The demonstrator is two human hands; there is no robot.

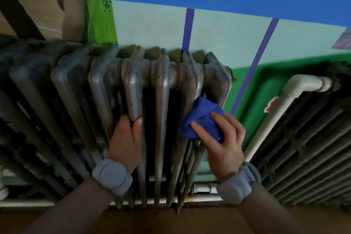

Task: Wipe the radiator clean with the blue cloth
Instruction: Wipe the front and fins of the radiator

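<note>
Your right hand point(224, 142) holds the bunched cloth point(202, 119), thumb and fingers curled over it, pressing it on the radiator point(163, 85) near its end sections, at about 4 o'clock of the frame's middle. Your left hand point(126, 138) grips a section's front edge at 7 o'clock, thumb on the near face; its fingers are hidden behind the metal. Grey bands point(112, 176) wrap both wrists. At 3 o'clock a white pipe point(275, 118) runs up beside a second, cropped radiator point(307, 150). The radiator's left sections blur.
</note>
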